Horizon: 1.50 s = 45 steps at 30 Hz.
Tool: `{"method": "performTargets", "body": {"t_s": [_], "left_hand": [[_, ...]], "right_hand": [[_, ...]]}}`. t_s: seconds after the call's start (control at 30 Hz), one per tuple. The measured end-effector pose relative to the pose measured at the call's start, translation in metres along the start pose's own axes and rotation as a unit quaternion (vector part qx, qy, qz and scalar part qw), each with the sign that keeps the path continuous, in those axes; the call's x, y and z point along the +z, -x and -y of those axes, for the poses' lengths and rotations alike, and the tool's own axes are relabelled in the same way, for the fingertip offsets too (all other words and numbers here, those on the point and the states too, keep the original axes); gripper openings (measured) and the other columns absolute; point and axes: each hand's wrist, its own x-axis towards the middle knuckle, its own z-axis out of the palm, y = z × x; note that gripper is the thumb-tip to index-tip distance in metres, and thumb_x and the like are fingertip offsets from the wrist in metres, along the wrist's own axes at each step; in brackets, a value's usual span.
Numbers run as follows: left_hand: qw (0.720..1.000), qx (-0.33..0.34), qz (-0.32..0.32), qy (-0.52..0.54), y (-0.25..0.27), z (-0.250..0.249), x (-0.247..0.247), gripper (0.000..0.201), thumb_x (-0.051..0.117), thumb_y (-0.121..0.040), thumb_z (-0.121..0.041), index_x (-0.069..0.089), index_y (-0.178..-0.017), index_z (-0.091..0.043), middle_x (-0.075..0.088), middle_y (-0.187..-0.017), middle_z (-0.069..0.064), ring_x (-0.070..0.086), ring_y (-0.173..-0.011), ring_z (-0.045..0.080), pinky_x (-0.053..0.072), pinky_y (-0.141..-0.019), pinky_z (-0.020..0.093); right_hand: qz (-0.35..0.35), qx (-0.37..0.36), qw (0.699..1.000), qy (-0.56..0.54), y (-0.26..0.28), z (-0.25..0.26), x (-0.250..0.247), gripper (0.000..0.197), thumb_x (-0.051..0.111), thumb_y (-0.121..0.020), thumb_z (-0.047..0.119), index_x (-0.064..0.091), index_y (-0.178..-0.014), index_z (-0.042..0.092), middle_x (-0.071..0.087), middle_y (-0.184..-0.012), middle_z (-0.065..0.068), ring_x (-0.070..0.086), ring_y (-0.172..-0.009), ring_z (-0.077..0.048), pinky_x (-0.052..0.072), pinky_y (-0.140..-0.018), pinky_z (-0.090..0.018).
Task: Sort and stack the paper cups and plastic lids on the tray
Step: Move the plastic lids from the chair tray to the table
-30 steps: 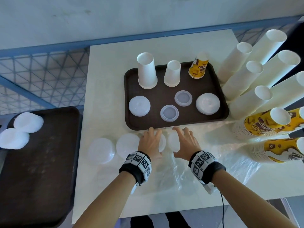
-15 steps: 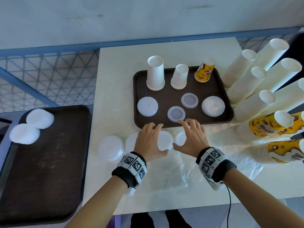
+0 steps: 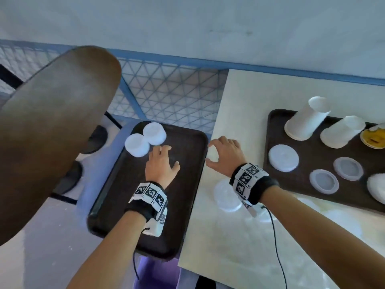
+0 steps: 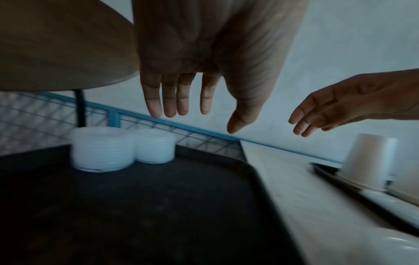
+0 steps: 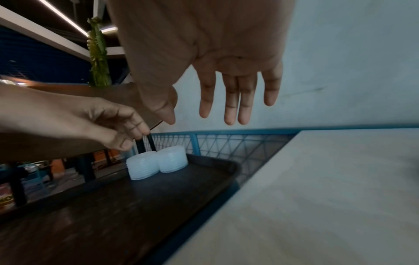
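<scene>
Two stacks of white plastic lids [image 3: 136,145] [image 3: 154,132] stand at the far corner of the dark left tray [image 3: 187,205]. My left hand [image 3: 164,152] hovers over that tray just right of the stacks, fingers loose and holding nothing; the left wrist view shows it [image 4: 204,123] above the lid stacks [image 4: 102,148]. My right hand [image 3: 210,153] hangs over the table's left edge, fingers spread, nothing in it [image 5: 201,122]. The right tray [image 3: 275,122] carries upturned white cups [image 3: 306,119] [image 3: 341,132], a yellow cup [image 3: 373,136] and single lids [image 3: 283,157] [image 3: 324,181].
A loose lid [image 3: 224,195] and clear plastic wrap [image 3: 312,207] lie on the cream table [image 3: 239,247] near my right wrist. A round wooden tabletop [image 3: 52,122] looms at upper left. A blue mesh railing [image 3: 166,90] runs behind both trays.
Both hands have left the loose lids at the table's front and swung left. The left hand is now over the left tray, and my view has turned left too.
</scene>
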Motion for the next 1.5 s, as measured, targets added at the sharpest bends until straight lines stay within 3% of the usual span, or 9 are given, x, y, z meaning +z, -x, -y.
{"method": "performTargets", "body": {"t_s": [0.13,0.37,0.6,0.7,0.87,1.13,1.5], "left_hand": [[0.999,-0.037,-0.003,-0.023,-0.028,0.058,-0.013,0.053,0.06,-0.084,-0.026,0.041,-0.131,-0.01,0.041,-0.134,0.015,0.042,-0.122,0.033,0.046,-0.088,0.045],[0.998,-0.054,0.027,-0.02,-0.081,0.112,-0.019,0.067,0.061,-0.086,-0.029,0.027,-0.142,-0.014,0.023,-0.15,0.016,0.027,-0.136,0.034,0.037,-0.103,0.046],[0.994,-0.065,0.083,-0.018,-0.112,0.13,-0.013,0.076,0.058,-0.088,-0.035,0.015,-0.148,-0.017,0.012,-0.156,0.014,0.014,-0.143,0.033,0.025,-0.113,0.044],[0.993,-0.058,0.105,-0.014,-0.115,0.133,-0.01,0.077,0.058,-0.088,-0.035,0.014,-0.148,-0.016,0.016,-0.156,0.012,0.017,-0.143,0.03,0.024,-0.113,0.041],[0.988,-0.072,0.134,-0.022,-0.106,0.134,-0.009,0.083,0.067,-0.081,-0.034,0.017,-0.146,-0.019,0.022,-0.149,0.012,0.029,-0.136,0.031,0.04,-0.101,0.045],[0.979,-0.108,0.174,-0.018,-0.079,0.126,0.001,0.085,0.077,-0.066,-0.029,0.029,-0.135,-0.022,0.029,-0.133,0.01,0.039,-0.121,0.033,0.047,-0.085,0.043],[0.983,-0.101,0.154,-0.023,-0.058,0.124,0.016,0.084,0.081,-0.063,-0.025,0.03,-0.13,-0.022,0.035,-0.131,0.009,0.04,-0.12,0.03,0.049,-0.081,0.041]], "right_hand": [[0.027,-0.022,0.999,-0.015,-0.053,0.048,0.02,0.054,0.059,-0.083,0.039,0.044,-0.13,0.018,0.048,-0.129,-0.007,0.049,-0.118,-0.028,0.028,-0.107,-0.037],[0.058,-0.065,0.996,-0.004,-0.135,0.108,0.056,0.065,0.062,-0.084,0.033,0.033,-0.138,0.015,0.039,-0.14,-0.009,0.047,-0.123,-0.03,0.038,-0.103,-0.042],[0.11,-0.084,0.989,0.052,-0.182,0.129,0.085,0.075,0.061,-0.086,0.032,0.019,-0.145,0.015,0.015,-0.155,-0.012,0.024,-0.14,-0.031,0.029,-0.112,-0.047],[0.133,-0.079,0.986,0.065,-0.188,0.129,0.092,0.078,0.06,-0.087,0.032,0.013,-0.147,0.016,0.012,-0.156,-0.01,0.02,-0.142,-0.029,0.027,-0.113,-0.047],[0.137,-0.063,0.987,0.05,-0.18,0.126,0.094,0.079,0.064,-0.084,0.027,0.017,-0.147,0.018,0.029,-0.148,-0.009,0.037,-0.133,-0.029,0.036,-0.106,-0.046],[0.17,-0.019,0.983,0.07,-0.148,0.12,0.097,0.09,0.08,-0.061,0.034,0.031,-0.136,0.026,0.027,-0.132,-0.01,0.038,-0.119,-0.03,0.051,-0.085,-0.043],[0.168,0.014,0.984,0.056,-0.123,0.114,0.115,0.089,0.082,-0.061,0.017,0.028,-0.132,0.019,0.037,-0.127,-0.014,0.04,-0.119,-0.032,0.051,-0.089,-0.043]]}}
